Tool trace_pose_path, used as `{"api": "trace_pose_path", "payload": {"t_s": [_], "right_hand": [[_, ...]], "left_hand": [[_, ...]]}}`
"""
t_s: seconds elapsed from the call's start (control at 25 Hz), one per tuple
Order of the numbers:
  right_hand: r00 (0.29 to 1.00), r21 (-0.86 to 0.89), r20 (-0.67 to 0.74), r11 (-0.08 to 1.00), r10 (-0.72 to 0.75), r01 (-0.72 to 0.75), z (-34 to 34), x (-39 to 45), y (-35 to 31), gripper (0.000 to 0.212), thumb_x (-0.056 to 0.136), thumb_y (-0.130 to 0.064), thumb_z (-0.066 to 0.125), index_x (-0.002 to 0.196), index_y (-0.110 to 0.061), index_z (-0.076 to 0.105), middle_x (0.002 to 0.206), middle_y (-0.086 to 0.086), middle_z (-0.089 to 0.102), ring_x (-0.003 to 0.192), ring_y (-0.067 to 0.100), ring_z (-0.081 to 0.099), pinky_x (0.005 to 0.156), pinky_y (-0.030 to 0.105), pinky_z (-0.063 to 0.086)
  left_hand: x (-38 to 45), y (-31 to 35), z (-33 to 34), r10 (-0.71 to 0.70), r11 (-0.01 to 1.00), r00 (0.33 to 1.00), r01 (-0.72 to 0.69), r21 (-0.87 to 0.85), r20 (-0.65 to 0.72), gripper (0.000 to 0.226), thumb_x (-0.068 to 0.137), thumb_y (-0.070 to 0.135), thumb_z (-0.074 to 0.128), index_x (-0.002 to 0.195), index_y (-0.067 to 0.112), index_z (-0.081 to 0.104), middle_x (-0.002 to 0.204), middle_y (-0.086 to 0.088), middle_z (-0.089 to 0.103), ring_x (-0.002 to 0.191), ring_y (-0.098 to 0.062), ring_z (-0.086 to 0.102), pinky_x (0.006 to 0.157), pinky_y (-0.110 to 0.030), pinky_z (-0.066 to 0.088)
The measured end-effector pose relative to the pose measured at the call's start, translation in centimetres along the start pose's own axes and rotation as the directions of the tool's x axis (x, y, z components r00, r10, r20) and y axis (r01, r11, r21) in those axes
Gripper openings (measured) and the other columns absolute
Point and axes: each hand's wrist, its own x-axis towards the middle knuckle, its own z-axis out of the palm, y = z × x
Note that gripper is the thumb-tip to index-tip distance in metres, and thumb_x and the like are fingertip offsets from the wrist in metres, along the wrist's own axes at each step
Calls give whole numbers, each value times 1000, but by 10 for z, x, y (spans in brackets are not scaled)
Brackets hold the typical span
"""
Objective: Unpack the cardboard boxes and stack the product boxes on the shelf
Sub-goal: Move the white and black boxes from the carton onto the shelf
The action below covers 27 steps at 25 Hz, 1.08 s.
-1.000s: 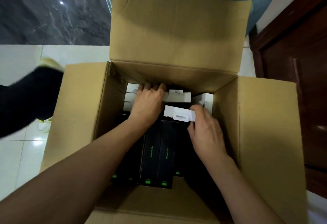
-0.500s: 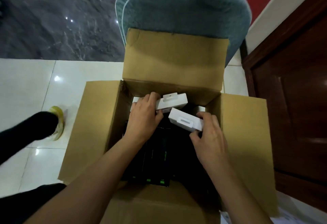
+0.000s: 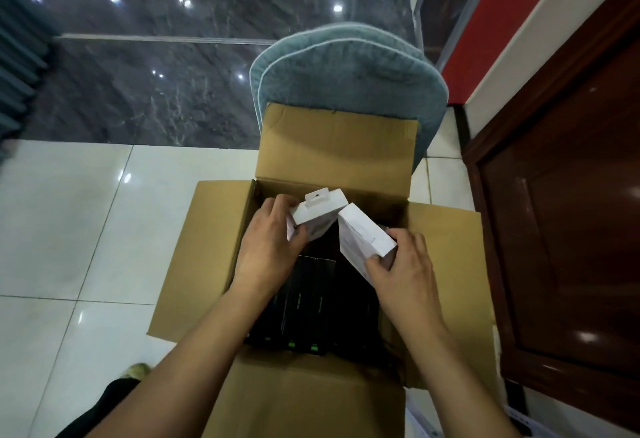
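Observation:
An open cardboard box (image 3: 207,257) sits on the floor with all flaps spread out. My left hand (image 3: 268,250) grips a white product box (image 3: 317,212) with a hang tab, raised above the carton's rim. My right hand (image 3: 405,271) grips a second white product box (image 3: 363,240), tilted and lifted beside the first. Several black product boxes with green marks (image 3: 304,302) stand packed in the bottom of the carton, partly hidden by my forearms.
A teal floor mat (image 3: 349,70) lies behind the carton. A dark wooden door (image 3: 571,229) stands close on the right. White floor tiles (image 3: 69,216) spread to the left, dark marble (image 3: 156,74) beyond. My foot in a yellow shoe (image 3: 136,370) is at lower left.
Both hands have lifted their white boxes up out of the carton. The view has risen and pulled back, and the carton looks smaller.

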Motion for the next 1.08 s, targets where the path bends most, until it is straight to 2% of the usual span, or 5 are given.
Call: {"api": "trace_pose_path", "payload": {"t_s": [0.16,0.36,0.56,0.84,1.08], "right_hand": [[1000,45,-8,999,9,-9,-17,-13,-13,49,95,-33,67,136,-21,43,131,-1,45,118,14,51,69,5,38],[998,94,-57,995,21,-15,-32,-33,-31,51,94,-34,69,136,-20,43,131,0,46,118,14,52,77,15,51],[987,119,-149,992,61,-43,-44,-63,-49,47,95,-34,67,134,-18,47,126,-1,48,110,6,46,63,5,36],[937,172,-318,981,145,-93,-52,-113,-77,38,95,-34,65,127,-17,55,115,-3,50,97,14,57,71,25,46],[864,178,-451,971,222,-157,-65,-169,-92,36,94,-34,65,125,-19,56,115,-4,49,95,10,50,60,10,32]], "left_hand": [[-18,14,-24,-18,1000,1000,18,-23,-10,37,92,28,68,126,22,53,122,3,57,103,-15,57,77,-23,39],[-35,25,-47,-2,999,999,-1,-54,-49,41,91,30,70,127,20,54,121,0,57,106,-18,56,79,-28,46],[-44,35,-73,89,991,989,-100,-92,-117,40,90,30,72,125,26,53,124,1,57,109,-19,53,86,-39,52],[-58,49,-110,205,964,973,-219,-151,-107,40,92,35,71,127,21,57,120,0,58,107,-18,56,84,-34,51],[-83,58,-131,296,933,953,-302,-198,-60,46,92,39,69,133,19,60,117,3,58,104,-18,58,87,-40,52]]}}
